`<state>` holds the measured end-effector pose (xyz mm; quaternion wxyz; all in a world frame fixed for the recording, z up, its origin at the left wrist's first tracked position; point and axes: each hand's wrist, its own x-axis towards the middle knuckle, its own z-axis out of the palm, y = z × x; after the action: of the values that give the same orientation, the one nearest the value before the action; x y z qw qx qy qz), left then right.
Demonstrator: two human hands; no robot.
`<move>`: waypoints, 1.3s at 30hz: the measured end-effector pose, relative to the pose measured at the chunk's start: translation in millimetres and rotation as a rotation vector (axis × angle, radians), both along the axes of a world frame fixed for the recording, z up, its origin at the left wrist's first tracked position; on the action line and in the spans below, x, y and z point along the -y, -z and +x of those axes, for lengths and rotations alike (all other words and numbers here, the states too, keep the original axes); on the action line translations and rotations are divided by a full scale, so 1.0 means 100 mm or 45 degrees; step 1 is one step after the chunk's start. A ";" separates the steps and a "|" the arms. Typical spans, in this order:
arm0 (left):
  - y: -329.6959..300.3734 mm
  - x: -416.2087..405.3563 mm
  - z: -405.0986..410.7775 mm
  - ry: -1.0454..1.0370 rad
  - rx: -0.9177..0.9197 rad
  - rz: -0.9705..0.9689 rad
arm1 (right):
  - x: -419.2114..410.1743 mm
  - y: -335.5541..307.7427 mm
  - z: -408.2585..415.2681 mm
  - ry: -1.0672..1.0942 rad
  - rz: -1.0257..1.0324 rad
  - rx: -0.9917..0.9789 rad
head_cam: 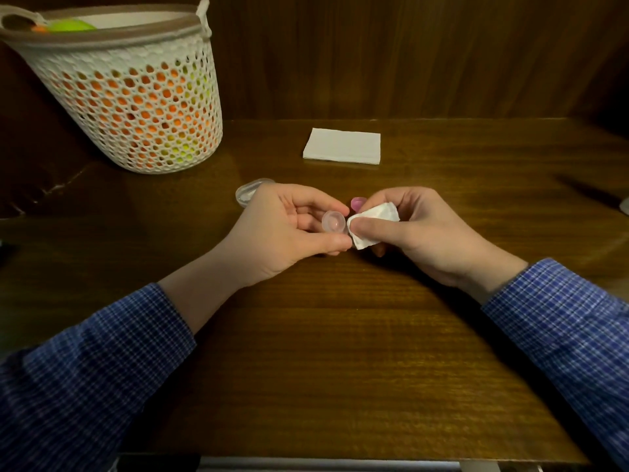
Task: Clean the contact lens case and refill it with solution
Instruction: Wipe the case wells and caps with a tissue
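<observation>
Dark wooden table (340, 352) against wood-panelled wall (408, 52). Far left of folded napkin (342, 145): white mesh basket (136, 107). Nearer than napkin: left hand (282, 229) pinching clear lens case cap (333, 225); right hand (418, 229) gripping white tissue (372, 223), touching cap. Clear container (250, 193) and pink cap (357, 202) behind hands.

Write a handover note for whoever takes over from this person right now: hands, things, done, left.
Left hand holds a small clear cap, hollow side up, between thumb and fingers.
Right hand pinches a folded white tissue against the cap's edge.
A pink piece shows behind the right fingers; a clear container lies behind the left hand; folded napkin farther back on the table.
Done: case apart, wiping under way.
Left: finish wiping, refill. No solution bottle in view.
</observation>
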<state>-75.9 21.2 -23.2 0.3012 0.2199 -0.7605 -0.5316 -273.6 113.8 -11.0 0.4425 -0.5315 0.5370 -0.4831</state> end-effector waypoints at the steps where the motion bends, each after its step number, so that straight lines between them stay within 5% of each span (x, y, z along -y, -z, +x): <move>1: 0.00 -0.01 0.00 -0.021 -0.001 -0.035 | 0.00 0.00 0.00 0.003 0.009 0.000; 18: 0.00 -0.16 -0.07 -0.354 -0.163 -0.253 | 0.03 0.02 0.05 -0.111 0.252 0.682; 21: -0.03 -0.15 -0.07 -0.232 -0.184 -0.092 | 0.03 0.02 0.02 -0.028 0.083 0.412; 26: -0.10 -0.06 -0.09 -0.059 -0.142 0.581 | 0.00 -0.01 -0.03 0.143 -0.193 -0.249; 30: -0.10 -0.03 -0.08 0.056 -0.017 0.822 | -0.03 0.01 0.03 0.093 -0.279 -0.385; 34: -0.08 -0.01 -0.05 0.105 -0.149 0.832 | -0.01 0.01 0.07 0.103 -0.160 0.029; 39: -0.05 -0.02 -0.07 -0.021 -0.257 0.509 | 0.02 0.00 0.13 -0.017 0.177 0.666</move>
<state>-83.4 23.5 -18.4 0.3305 0.2271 -0.6043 -0.6885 -260.3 111.8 -11.5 0.6048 -0.3605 0.4328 -0.5630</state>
